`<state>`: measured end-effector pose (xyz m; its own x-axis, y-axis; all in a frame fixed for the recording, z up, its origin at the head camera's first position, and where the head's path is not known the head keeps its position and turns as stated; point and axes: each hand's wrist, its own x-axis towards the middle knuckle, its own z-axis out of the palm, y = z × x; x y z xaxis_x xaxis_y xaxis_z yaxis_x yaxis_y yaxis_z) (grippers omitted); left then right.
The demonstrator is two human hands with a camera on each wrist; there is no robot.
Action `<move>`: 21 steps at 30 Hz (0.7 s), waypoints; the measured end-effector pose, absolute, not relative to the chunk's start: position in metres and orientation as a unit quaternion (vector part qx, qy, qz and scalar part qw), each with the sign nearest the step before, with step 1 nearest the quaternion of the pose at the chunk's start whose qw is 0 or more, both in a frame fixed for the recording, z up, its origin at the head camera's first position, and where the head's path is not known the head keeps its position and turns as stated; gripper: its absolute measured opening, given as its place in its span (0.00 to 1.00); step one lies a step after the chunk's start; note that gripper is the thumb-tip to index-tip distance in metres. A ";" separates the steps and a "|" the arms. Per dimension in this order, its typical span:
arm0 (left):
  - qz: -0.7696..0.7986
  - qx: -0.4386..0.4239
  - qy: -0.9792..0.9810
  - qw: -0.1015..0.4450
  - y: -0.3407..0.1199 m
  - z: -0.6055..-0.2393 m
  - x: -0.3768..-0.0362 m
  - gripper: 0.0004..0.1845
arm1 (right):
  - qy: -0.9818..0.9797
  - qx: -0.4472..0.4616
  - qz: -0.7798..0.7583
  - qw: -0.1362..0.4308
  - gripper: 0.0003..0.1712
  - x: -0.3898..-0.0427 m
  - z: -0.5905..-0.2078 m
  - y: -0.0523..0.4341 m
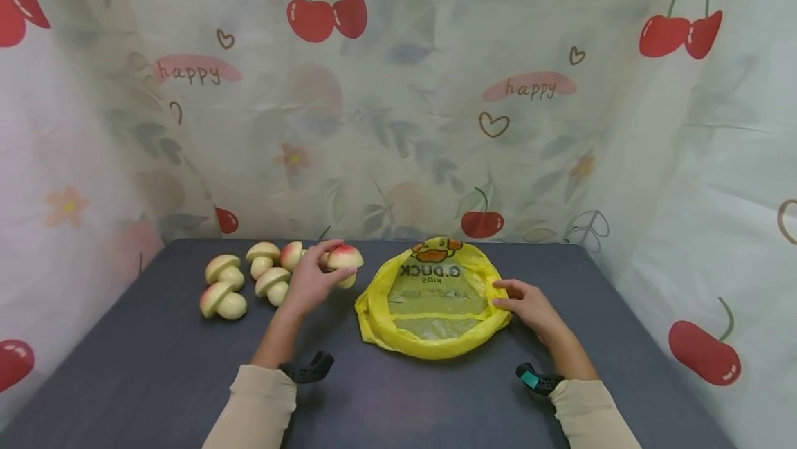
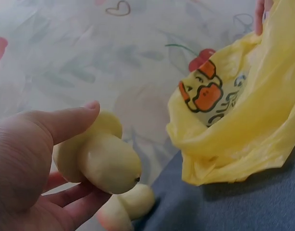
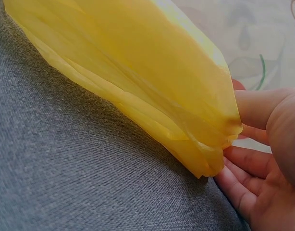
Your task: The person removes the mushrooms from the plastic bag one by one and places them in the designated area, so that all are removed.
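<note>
In the head view my left hand holds a toy mushroom with a red-tinted cap, just left of a yellow plastic bag. The left wrist view shows that mushroom between thumb and fingers, its pale rounded stem facing the camera. The yellow bag stands on the table with its mouth spread wide and a duck print on its inner far side. On the bag's right rim, my right hand pinches the plastic. In the right wrist view the thumb lies at the bag's edge, its tip hidden.
Several more toy mushrooms lie in a loose group on the left of the dark table, one partly behind my left hand. A cherry-patterned curtain rises along the table's back and both sides.
</note>
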<state>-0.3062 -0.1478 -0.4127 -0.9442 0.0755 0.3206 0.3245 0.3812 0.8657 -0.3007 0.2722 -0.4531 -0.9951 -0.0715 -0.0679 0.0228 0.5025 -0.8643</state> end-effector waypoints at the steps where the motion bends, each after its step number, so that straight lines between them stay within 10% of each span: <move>1: -0.541 -0.116 -0.824 0.118 -0.150 -0.414 -0.307 0.33 | 0.865 -0.014 -0.499 0.048 0.30 -0.301 -0.454 0.272; 21: -0.315 -0.122 -0.929 0.149 -0.161 -0.436 -0.312 0.28 | 0.864 -0.013 -0.500 0.054 0.29 -0.300 -0.454 0.272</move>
